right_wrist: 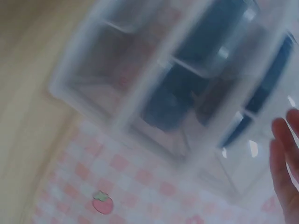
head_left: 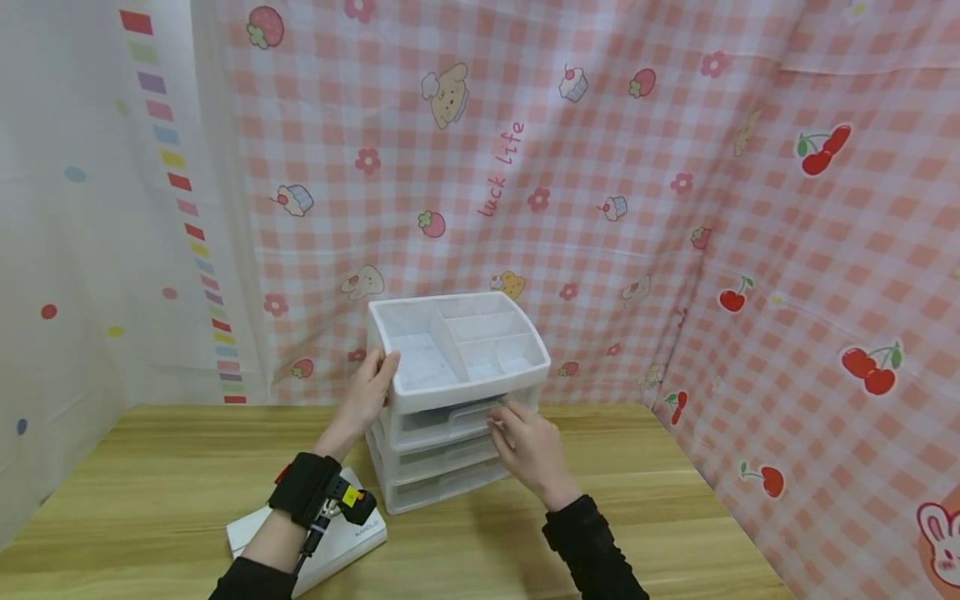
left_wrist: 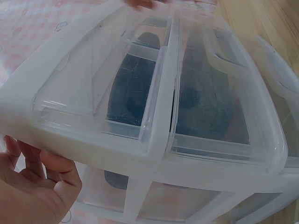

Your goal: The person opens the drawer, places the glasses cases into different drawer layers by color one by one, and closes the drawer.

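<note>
A white drawer organizer (head_left: 472, 392) with several clear drawers and a divided top tray stands on the table. My left hand (head_left: 371, 383) grips the left side of its top rim; in the left wrist view its curled fingers (left_wrist: 58, 163) rest against the white frame. At the front, my right hand (head_left: 532, 446) is by the handle of the top drawer (head_left: 465, 421). Blurred fingers (right_wrist: 280, 154) of that hand look fairly straight in the right wrist view; whether they touch the drawer is unclear. Dark blue shapes (left_wrist: 133, 88) show through the clear plastic.
A white box (head_left: 363, 537) with lettering lies on the wooden table (head_left: 150, 475), partly under my left forearm. Behind the organizer hangs a pink checked cloth (head_left: 465, 183), which also covers the right side. My left wrist carries a black strap with a camera (head_left: 356, 504).
</note>
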### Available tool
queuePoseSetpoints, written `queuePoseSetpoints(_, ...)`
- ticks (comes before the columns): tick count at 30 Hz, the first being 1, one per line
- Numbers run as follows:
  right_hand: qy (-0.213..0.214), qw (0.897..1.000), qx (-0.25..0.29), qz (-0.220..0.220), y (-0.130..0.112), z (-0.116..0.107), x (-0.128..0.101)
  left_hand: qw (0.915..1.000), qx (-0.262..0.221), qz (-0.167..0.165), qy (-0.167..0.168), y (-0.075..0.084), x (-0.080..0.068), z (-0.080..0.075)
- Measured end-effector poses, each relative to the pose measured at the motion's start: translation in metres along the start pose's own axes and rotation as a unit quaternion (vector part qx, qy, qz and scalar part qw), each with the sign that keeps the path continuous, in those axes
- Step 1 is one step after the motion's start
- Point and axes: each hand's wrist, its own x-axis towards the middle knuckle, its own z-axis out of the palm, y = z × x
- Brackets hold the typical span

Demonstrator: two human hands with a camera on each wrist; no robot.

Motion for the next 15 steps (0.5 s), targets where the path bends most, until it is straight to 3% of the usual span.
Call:
queuePoseSetpoints(5,0.095,0.991,0.036,0.083,0.019,-0.015,0.028,1.0,-0.002,0.001,-0.002,-0.001,0.0,0.0)
queuePoseSetpoints(8,0.107,0.976,0.062,0.179,0.032,-0.019,0.04,1.0,-0.002,0.001,-0.005,-0.001,0.0,0.0)
queuePoseSetpoints(11,0.066,0.942,0.118,0.306,0.044,-0.019,0.047,1.0,0.0,0.002,-0.003,-0.001,0.0,0.0)
queuePoseSetpoints(15,0.002,0.872,0.211,0.442,0.056,-0.017,0.052,1.0,0.002,0.003,0.002,-0.001,0.0,0.0)
